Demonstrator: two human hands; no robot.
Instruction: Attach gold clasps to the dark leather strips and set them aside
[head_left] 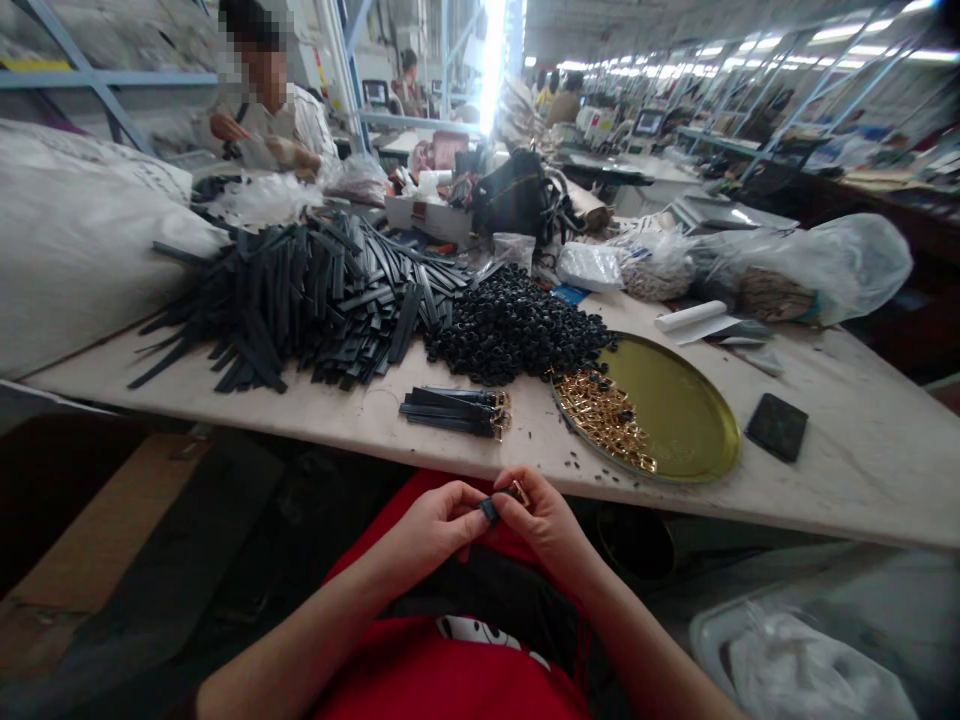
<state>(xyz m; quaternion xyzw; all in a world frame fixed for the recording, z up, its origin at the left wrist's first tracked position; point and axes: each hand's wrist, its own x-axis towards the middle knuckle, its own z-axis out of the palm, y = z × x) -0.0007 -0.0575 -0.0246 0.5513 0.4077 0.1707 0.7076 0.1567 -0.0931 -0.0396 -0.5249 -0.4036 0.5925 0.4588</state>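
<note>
Now pinching a dark strap [488,510] in the nearly closed left hand [441,520] and a gold buckle [520,492] in the curled right hand [546,518], nearer than and left of the tray [686,410], apparently to steady both.

- Fingers of the left hand [442,520] and right hand [546,520] hide part of a dark piece [489,509].
- A white sack [90,250] runs past the left edge.
- Pixel blocks mask a co-worker's head [256,45].
- Distant workers [566,100] blur across the hall.
</note>
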